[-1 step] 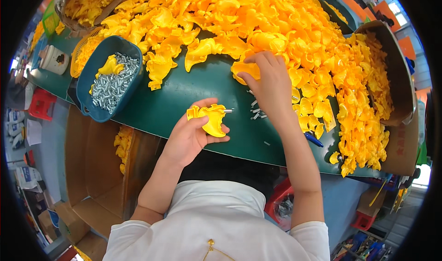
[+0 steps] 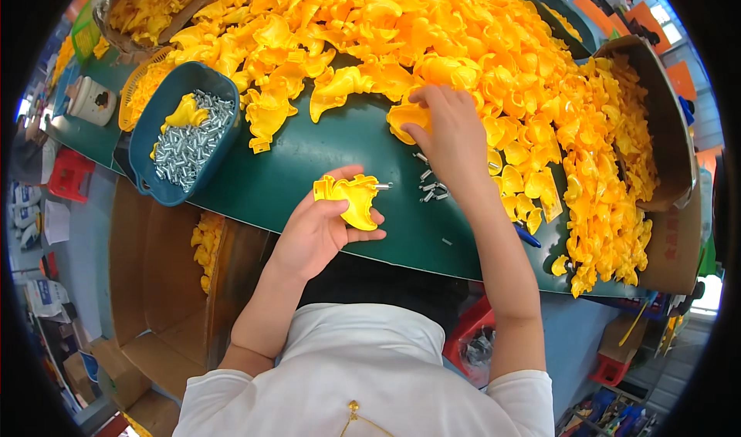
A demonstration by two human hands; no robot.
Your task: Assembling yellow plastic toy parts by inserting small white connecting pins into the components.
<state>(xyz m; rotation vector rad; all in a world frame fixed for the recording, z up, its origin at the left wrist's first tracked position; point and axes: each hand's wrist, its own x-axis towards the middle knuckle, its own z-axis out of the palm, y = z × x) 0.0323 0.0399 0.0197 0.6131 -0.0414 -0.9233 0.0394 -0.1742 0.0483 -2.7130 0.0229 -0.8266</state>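
Fingers (image 2: 351,225) of the left hand (image 2: 320,232): curled and clamped on one yellow plastic piece (image 2: 349,194), thumb over its top, held just above the near edge of the worktop (image 2: 309,167). One small metal pin (image 2: 382,185) sticks out of the piece's right side.

Right hand (image 2: 455,140): fingers closed down over a second yellow piece (image 2: 407,119) at the near edge of the heap; whether they grip it or only press on it cannot be told.

Loose metal pins (image 2: 431,186): a small scatter, roughly a handful (too small to count exactly), lying on the green worktop just below the right wrist; one more (image 2: 448,242) lies apart, nearer the edge.

Heap of yellow plastic pieces (image 2: 432,43): one heap, pieces far too many to count, covering the far and right part of the worktop.

Blue tray (image 2: 147,140): one, on the left of the worktop, holding a mass of metal pins (image 2: 185,148) and one yellow piece (image 2: 185,113).

Cardboard boxes: one (image 2: 656,128) at the right, overflowing with yellow pieces; one (image 2: 154,283) below the worktop at the left, open, with a few yellow pieces (image 2: 204,244) inside.

White cup (image 2: 91,100): one, at the far left of the worktop.
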